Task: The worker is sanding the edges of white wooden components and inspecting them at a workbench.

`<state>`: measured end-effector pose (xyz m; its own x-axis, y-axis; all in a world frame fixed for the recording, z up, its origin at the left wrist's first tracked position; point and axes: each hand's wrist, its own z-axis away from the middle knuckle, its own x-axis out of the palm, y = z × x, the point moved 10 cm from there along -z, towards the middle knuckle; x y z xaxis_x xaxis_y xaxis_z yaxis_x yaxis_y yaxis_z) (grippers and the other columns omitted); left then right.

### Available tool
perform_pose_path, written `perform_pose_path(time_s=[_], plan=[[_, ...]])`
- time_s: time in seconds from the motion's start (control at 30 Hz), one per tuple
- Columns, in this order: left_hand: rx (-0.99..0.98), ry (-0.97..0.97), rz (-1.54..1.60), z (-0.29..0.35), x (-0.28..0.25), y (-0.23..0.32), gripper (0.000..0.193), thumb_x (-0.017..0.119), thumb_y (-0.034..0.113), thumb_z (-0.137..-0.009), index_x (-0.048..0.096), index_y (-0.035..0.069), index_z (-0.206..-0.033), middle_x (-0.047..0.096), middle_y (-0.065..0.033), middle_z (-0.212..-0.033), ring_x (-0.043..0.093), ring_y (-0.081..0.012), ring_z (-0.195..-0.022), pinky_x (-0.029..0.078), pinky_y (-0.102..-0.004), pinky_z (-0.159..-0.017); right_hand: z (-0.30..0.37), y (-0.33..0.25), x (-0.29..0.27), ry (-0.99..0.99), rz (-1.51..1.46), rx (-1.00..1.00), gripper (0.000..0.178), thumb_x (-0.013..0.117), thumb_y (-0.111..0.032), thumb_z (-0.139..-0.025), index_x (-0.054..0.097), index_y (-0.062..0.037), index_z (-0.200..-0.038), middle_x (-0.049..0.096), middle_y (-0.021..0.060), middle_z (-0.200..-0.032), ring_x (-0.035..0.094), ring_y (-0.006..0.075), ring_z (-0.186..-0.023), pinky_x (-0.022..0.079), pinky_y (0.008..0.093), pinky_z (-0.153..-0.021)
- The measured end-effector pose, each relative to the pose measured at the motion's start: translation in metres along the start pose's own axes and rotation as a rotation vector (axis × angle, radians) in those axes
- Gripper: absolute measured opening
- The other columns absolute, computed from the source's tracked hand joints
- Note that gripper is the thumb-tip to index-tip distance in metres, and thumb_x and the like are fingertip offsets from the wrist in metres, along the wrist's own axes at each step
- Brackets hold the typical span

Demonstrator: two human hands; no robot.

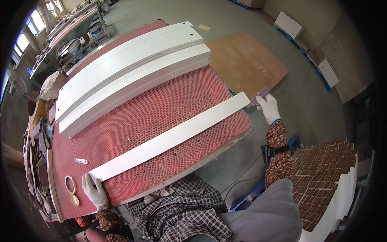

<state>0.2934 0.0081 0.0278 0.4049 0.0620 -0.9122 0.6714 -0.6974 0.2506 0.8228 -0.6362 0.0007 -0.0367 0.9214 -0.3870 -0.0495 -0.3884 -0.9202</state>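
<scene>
A long narrow white board (173, 138) lies slantwise across the red mesh-covered table (141, 105). My left hand (95, 191), in a white knit glove, grips the board's near-left end, with fingers and thumb on its edge and top. At the far-right end, my right hand (268, 108), also gloved, holds a purple sanding block (260, 96) against or just beside the board's end face; whether they touch I cannot tell. Close to my left hand lie a roll of tape (70, 184), a small round yellowish piece (75, 200) and a white utility knife (81, 160).
Stacked white boards (137, 76) fill the table's far side. Sanding blocks and scraps (41, 133) crowd its left edge. Beyond the right end lies a brown sheet (246, 64). A large stack of brown-ended strips (322, 181) stands at my right, with blue pallets (306, 56) farther off.
</scene>
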Motion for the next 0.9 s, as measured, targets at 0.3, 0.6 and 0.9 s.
perform_pose_path(time_s=[0.3, 0.6, 0.9], plan=[[0.002, 0.056, -0.004, 0.016, -0.02, -0.025, 0.052, 0.069, 0.017, -0.093, 0.058, -0.005, -0.139, 0.057, -0.0262, -0.143, 0.052, -0.0442, -0.131, 0.039, -0.0509, -0.114, 0.014, -0.016, 0.038, -0.087, 0.041, -0.016, 0.035, 0.066, -0.018, -0.102, 0.064, 0.0037, -0.129, 0.069, 0.0103, -0.117, 0.071, 0.0182, -0.098, 0.058, 0.0317, -0.082], [-0.094, 0.237, 0.04, 0.021, -0.064, -0.062, 0.039, 0.07, 0.015, -0.092, 0.064, -0.003, -0.126, 0.065, -0.0226, -0.128, 0.059, -0.0411, -0.121, 0.045, -0.0514, -0.107, 0.044, -0.048, 0.024, -0.128, 0.152, -0.107, 0.034, 0.06, -0.021, -0.106, 0.063, 0.0018, -0.132, 0.064, 0.0025, -0.109, 0.06, 0.0116, -0.095, 0.047, 0.0267, -0.075], [-0.259, 0.336, 0.011, 0.038, -0.102, -0.102, 0.025, 0.068, 0.015, -0.091, 0.073, 0.001, -0.112, 0.07, -0.0162, -0.121, 0.062, -0.0371, -0.118, 0.046, -0.0489, -0.105, 0.055, -0.037, 0.046, -0.33, -0.036, -0.042, 0.054, 0.058, -0.024, -0.108, 0.047, 0.0053, -0.152, 0.058, 0.0097, -0.14, 0.059, 0.0187, -0.123, 0.046, 0.0337, -0.106]])
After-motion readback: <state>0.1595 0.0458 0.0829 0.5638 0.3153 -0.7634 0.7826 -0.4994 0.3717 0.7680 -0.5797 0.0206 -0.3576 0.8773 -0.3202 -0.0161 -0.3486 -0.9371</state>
